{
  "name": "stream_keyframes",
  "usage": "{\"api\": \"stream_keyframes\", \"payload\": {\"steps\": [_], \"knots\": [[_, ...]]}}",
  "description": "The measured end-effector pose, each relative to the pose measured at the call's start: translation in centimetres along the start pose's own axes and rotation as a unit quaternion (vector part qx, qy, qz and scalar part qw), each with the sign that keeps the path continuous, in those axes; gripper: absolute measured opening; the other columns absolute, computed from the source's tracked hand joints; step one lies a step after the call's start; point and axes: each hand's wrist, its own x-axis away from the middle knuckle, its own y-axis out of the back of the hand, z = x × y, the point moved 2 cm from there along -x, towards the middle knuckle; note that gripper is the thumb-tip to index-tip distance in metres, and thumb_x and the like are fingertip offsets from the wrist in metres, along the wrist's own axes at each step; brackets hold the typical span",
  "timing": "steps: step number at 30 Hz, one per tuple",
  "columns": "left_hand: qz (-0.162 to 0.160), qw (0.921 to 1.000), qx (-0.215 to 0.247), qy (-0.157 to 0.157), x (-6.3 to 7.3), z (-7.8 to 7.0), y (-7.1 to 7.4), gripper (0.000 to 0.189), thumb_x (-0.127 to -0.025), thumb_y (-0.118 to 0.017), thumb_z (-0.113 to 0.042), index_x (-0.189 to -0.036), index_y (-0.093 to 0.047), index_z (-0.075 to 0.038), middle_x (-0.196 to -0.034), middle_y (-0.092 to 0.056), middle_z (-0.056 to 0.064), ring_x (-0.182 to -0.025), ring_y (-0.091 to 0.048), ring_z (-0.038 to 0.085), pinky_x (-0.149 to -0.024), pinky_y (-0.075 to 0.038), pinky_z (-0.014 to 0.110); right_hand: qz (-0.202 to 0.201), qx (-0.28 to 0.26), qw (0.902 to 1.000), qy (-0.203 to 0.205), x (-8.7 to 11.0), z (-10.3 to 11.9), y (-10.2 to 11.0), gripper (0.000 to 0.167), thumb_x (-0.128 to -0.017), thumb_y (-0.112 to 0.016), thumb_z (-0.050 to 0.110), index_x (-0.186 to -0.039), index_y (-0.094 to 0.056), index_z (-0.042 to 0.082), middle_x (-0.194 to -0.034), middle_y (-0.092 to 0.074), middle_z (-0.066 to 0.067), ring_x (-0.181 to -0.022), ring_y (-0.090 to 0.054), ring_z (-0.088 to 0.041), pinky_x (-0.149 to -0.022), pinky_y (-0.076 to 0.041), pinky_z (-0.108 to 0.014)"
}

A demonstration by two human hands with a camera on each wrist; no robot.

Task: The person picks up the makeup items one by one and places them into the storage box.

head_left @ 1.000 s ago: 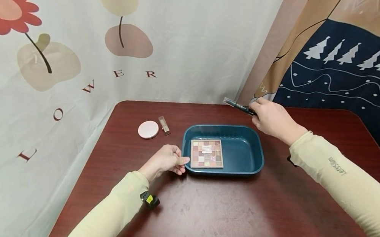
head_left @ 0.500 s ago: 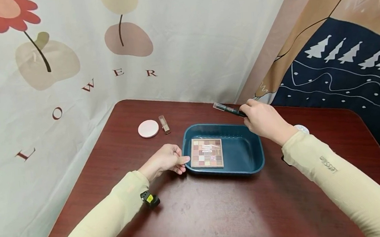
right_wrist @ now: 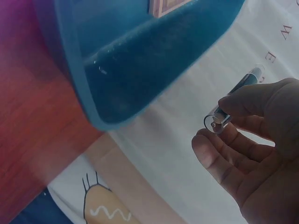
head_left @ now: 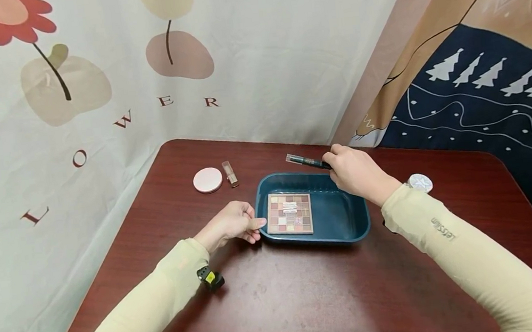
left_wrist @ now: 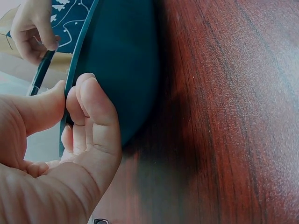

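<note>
My left hand (head_left: pixel 234 223) pinches the left rim of a dark blue rectangular basin (head_left: pixel 338 218), thumb over the edge and fingers against the outer wall, as the left wrist view shows. An eyeshadow palette (head_left: pixel 290 214) with many coloured squares lies flat in the basin's left half. Over the basin's far right rim, my right hand (head_left: pixel 355 172) holds a slim dark eyeshadow stick (head_left: pixel 305 160) with clear caps. The stick points left, raised above the far rim. In the right wrist view the thumb (right_wrist: pixel 238 100) and fingers grip it near one clear end.
A round pale pink compact (head_left: pixel 207 180) and a small lipstick tube (head_left: pixel 230 174) lie left of the basin, towards the back. To the right, a round white case with a star (head_left: pixel 420 182) sits partly behind the right sleeve. Printed curtains hang behind the reddish-brown table (head_left: pixel 288 297).
My right hand has moved left with the eyeshadow stick, from beyond the basin's right corner to over its far rim. The round white case has come into view. My left hand stays put.
</note>
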Motion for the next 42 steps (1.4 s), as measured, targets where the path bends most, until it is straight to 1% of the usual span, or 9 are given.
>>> {"api": "stream_keyframes", "payload": {"steps": [5,12,19,22,26,32,42], "knots": [[0.005,1.0000,0.005,-0.007,-0.1,-0.3,-0.2,0.023,-0.098,-0.067,0.001,-0.089,-0.046,-0.001,-0.065,-0.063,0.010,-0.054,-0.064,0.014,-0.053,-0.057,0.025,0.011,0.007,0.9998,0.012,-0.3,0.5,-0.8,0.024,-0.088,-0.078,0.005,-0.110,-0.072,-0.003,-0.096,-0.066,-0.018,-0.082,-0.066,-0.027,-0.075,-0.063,-0.040],[0.003,1.0000,0.008,-0.005,-0.2,-0.5,-0.1,0.023,-0.098,-0.067,0.001,-0.089,-0.046,-0.001,-0.064,-0.063,0.010,-0.054,-0.063,0.014,-0.052,-0.057,0.025,0.009,0.025,0.9988,0.041,-0.8,1.6,-2.0,0.019,-0.089,-0.077,0.003,-0.106,-0.073,-0.003,-0.094,-0.065,-0.017,-0.081,-0.065,-0.025,-0.072,-0.063,-0.037],[0.002,1.0000,0.007,-0.004,-0.1,-0.5,-0.1,0.023,-0.098,-0.068,0.001,-0.088,-0.047,0.000,-0.065,-0.063,0.010,-0.054,-0.063,0.014,-0.053,-0.057,0.026,0.032,0.052,0.9964,0.058,-1.1,2.7,-3.0,0.018,-0.092,-0.071,0.003,-0.109,-0.074,-0.003,-0.095,-0.066,-0.017,-0.081,-0.064,-0.025,-0.073,-0.062,-0.035],[0.001,1.0000,0.005,-0.003,-0.1,-0.5,0.0,0.023,-0.098,-0.068,0.001,-0.088,-0.047,0.000,-0.065,-0.063,0.011,-0.054,-0.064,0.014,-0.053,-0.058,0.026,0.038,0.069,0.9947,0.067,-1.1,2.9,-3.4,0.018,-0.092,-0.071,0.002,-0.110,-0.074,-0.003,-0.095,-0.067,-0.016,-0.081,-0.064,-0.024,-0.073,-0.062,-0.035],[0.001,1.0000,0.002,-0.002,-0.1,-0.5,0.1,0.023,-0.098,-0.068,0.000,-0.088,-0.048,0.000,-0.066,-0.064,0.011,-0.055,-0.064,0.014,-0.054,-0.058,0.026,0.055,0.083,0.9925,0.072,-1.1,3.1,-3.9,0.019,-0.092,-0.074,0.003,-0.110,-0.075,-0.002,-0.096,-0.067,-0.016,-0.081,-0.064,-0.023,-0.073,-0.062,-0.034],[0.004,1.0000,0.001,0.001,0.0,-0.2,0.1,0.024,-0.098,-0.068,0.000,-0.087,-0.047,0.000,-0.068,-0.063,0.010,-0.056,-0.064,0.014,-0.055,-0.058,0.026,0.082,0.076,0.9912,0.071,-1.0,3.4,-4.6,0.019,-0.093,-0.074,0.004,-0.111,-0.075,0.000,-0.098,-0.067,-0.016,-0.083,-0.064,-0.022,-0.074,-0.062,-0.034],[0.002,1.0000,0.005,0.001,0.1,0.0,0.2,0.024,-0.098,-0.068,0.000,-0.087,-0.047,-0.001,-0.066,-0.063,0.010,-0.055,-0.064,0.014,-0.054,-0.058,0.026,0.086,0.104,0.9867,0.090,-1.1,3.3,-5.3,0.016,-0.095,-0.071,0.004,-0.110,-0.076,0.001,-0.098,-0.068,-0.015,-0.082,-0.065,-0.022,-0.071,-0.061,-0.034]]}}
